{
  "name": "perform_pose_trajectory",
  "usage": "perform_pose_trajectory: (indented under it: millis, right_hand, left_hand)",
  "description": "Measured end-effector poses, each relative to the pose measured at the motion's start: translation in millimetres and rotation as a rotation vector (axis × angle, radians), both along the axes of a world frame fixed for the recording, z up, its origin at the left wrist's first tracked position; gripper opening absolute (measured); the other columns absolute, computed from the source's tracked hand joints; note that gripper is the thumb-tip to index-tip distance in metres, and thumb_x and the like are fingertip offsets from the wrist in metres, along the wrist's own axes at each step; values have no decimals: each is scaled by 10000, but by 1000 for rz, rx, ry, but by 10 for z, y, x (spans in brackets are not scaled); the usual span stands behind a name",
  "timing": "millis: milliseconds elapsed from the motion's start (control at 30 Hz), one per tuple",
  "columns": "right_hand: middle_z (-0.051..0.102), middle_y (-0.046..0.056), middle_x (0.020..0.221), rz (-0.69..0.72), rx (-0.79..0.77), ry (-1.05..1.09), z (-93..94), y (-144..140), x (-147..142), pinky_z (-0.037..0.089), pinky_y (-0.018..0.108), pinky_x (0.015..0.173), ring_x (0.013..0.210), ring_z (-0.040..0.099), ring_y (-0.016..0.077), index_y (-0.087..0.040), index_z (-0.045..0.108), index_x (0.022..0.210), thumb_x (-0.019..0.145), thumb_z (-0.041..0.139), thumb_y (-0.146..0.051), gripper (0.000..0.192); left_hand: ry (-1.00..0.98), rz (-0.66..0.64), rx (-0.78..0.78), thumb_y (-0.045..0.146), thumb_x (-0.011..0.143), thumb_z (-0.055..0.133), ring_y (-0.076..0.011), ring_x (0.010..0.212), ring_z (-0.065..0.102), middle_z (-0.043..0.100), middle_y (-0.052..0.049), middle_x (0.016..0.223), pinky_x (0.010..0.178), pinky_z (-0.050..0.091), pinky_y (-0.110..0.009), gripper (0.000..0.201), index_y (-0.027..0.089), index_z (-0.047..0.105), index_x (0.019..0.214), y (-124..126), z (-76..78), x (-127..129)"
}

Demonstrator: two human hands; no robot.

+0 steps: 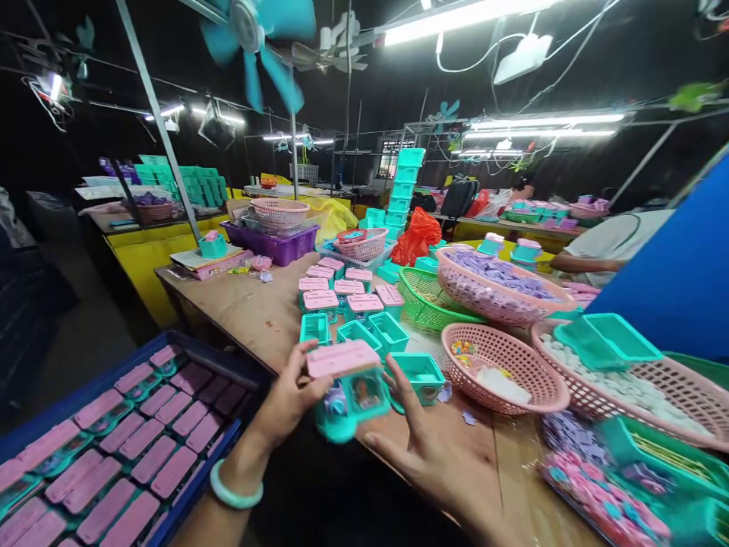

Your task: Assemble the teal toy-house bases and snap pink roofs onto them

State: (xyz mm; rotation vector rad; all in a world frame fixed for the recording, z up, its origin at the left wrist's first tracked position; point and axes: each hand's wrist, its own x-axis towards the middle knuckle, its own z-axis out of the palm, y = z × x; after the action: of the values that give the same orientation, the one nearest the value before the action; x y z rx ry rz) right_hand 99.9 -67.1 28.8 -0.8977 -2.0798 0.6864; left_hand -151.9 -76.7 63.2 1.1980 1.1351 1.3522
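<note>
My left hand (290,399), a pale green bangle (236,490) on its wrist, grips a small teal toy box with a pink lid (347,357) by its left end. The box is held tilted over the table's front edge, its clear front showing small things inside. My right hand (415,448) is spread at the box's right side, fingers apart; whether a fingertip touches the box I cannot tell. Just behind are several lidless teal boxes (387,330), and beyond them a group of pink-lidded boxes (364,304).
To the left stands a dark blue crate (228,441) filled with pink-lidded boxes. On the right are a pink basket (547,391), a green basket (418,304) and a basket of purple pieces (512,308). A co-worker's sleeve (615,243) shows behind a blue panel (672,281). Teal boxes are stacked (404,186) at the back.
</note>
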Motion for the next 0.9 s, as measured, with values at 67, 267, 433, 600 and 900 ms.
perform_pose_trajectory:
  millis: [67, 267, 433, 600, 900]
  right_hand:
    - [329, 95, 1667, 10, 63, -55, -83, 115, -176, 411, 577, 1181, 1512, 369, 315, -396, 218, 1609, 947, 664, -371, 798]
    - [599, 119, 1455, 14, 266, -172, -306, 399, -417, 501, 627, 1098, 1392, 526, 351, -308, 569, 1397, 941, 645, -278, 463]
    - [664, 119, 1355, -7, 309, -189, -307, 437, -474, 554, 629, 1013, 1274, 599, 347, -298, 588, 1344, 961, 603, -241, 388]
    - [664, 137, 1283, -30, 204, -105, -318, 394, -722, 596, 550, 954, 1164, 648, 308, -288, 525, 1408, 974, 539, -185, 446]
    - [571, 126, 1442, -43, -19, 155, -485, 165, -601, 490, 538, 1122, 1343, 563, 288, -326, 428, 1496, 987, 556, -250, 531]
  left_hand:
    - [118, 279, 97, 446, 766, 768, -285, 1190, 653, 663, -112, 1326, 956, 538, -373, 650, 236, 497, 1318, 164, -88, -393]
    - [381, 767, 57, 292, 706, 808, -331, 1257, 596, 621, -177, 1336, 1070, 454, -501, 679, 203, 470, 1288, 1060, -569, -1177]
    - [478, 791, 88, 292, 732, 812, -378, 1469, 377, 457, -236, 1521, 1185, 322, -535, 755, 176, 442, 1379, 1399, -698, -1000]
    - [562, 590, 126, 293, 786, 734, -348, 1315, 550, 582, -183, 1412, 1110, 434, -464, 564, 182, 586, 1319, 1378, -634, -575]
    - [454, 282, -43, 326, 685, 720, -296, 896, 742, 787, -124, 1054, 801, 592, -401, 630, 126, 684, 1282, 941, -174, -834]
